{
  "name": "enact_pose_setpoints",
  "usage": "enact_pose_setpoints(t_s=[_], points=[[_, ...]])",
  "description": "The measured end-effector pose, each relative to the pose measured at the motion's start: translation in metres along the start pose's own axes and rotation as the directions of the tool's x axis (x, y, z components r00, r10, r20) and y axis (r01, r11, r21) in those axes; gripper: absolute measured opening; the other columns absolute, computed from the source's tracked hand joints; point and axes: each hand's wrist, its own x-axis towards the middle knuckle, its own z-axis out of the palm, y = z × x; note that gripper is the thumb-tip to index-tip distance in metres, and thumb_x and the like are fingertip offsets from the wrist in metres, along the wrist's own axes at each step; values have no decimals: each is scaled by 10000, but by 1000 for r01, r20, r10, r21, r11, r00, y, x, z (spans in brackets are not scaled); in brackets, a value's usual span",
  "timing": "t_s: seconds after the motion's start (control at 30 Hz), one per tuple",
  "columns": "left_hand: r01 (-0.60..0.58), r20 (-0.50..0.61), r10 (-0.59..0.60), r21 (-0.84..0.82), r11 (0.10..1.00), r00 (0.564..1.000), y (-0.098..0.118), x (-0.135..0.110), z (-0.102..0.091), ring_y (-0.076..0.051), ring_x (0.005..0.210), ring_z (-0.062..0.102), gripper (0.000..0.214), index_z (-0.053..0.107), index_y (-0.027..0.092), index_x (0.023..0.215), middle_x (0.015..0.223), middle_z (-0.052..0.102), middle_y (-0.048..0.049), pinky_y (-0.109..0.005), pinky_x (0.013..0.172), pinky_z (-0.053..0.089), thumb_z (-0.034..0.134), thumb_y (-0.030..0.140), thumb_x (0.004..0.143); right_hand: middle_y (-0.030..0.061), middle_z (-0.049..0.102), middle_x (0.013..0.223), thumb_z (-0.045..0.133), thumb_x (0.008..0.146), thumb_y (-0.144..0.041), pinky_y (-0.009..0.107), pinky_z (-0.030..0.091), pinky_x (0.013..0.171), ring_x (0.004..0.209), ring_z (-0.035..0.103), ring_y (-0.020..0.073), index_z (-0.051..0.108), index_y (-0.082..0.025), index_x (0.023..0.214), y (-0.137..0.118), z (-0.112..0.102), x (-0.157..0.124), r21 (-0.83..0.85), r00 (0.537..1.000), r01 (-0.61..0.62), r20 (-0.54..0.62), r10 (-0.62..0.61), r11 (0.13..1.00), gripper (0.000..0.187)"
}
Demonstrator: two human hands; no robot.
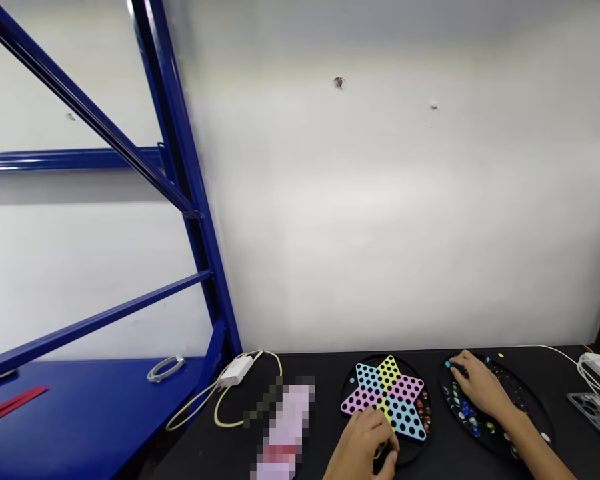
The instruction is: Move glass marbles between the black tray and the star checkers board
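Observation:
A star-shaped Chinese checkers board (407,419), in pink, blue and yellow with black holes, sits in a round black tray (349,370). My left hand (365,441) is over the near-left part of the board, its fingers curled and the thumb close to the index finger. What lies under those fingers is hidden. Orange-brown marbles (423,410) lie along the right side of this tray. To the right, my right hand (477,383) reaches into a second round black tray (540,407). Its fingertips close at a teal marble (447,365) by the far-left rim, with blue marbles (467,413) nearby.
Left of the board are a white adapter (236,371) with a looped cable and a blurred pinkish strip (287,427). A phone (597,413) and white cables lie at the right. A blue metal frame (200,200) and blue shelf (105,413) stand left; a white wall is behind.

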Motion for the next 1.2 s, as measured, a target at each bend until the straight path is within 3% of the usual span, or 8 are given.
enact_pose_setpoints(t_s=[0.1,0.27,0.43,0.67,0.97,1.2], points=[[4,-27,-4,-18,1000,1000,4,-1,-1,-160,908,572,240,585,234,836,931,649,21,-281,848,405,613,27,717,121,657,1125,415,920,-353,348,495,851,1025,651,257,683,-173,1164,12,3,0,-9,998,-1,63,1,1000,405],[3,-21,-3,-17,1000,1000,6,-1,-4,-165,908,572,237,584,236,836,942,655,16,-282,843,412,608,31,719,108,668,1100,496,848,-326,327,496,849,1019,656,250,678,-194,1157,11,5,2,51,996,-38,84,33,998,383],[14,-27,-15,-12,1000,1000,8,-1,-6,-167,908,572,232,588,232,837,941,654,8,-291,859,417,595,30,724,76,672,952,500,799,-287,328,484,858,940,652,236,704,-193,1018,17,2,5,101,996,-30,90,21,994,314],[28,-19,-29,-29,999,999,12,-1,-8,-168,915,585,232,594,229,836,932,652,9,-289,858,422,600,24,727,75,668,920,510,785,-257,333,487,828,901,642,232,667,-212,856,27,5,4,137,994,-30,107,15,990,178],[5,-35,-5,-1,1000,999,12,-1,-8,-174,910,574,212,583,232,828,937,656,5,-293,847,424,592,37,743,54,663,926,457,751,-237,322,500,768,758,616,196,696,-199,1002,12,-1,-2,202,995,15,90,-34,979,348],[8,-40,-9,-22,1000,999,10,-2,-7,-178,917,591,218,598,235,836,943,659,4,-291,859,435,597,43,733,62,648,954,460,821,-288,333,505,769,729,590,189,700,-207,1030,3,-4,-5,222,996,41,63,-56,974,328]])
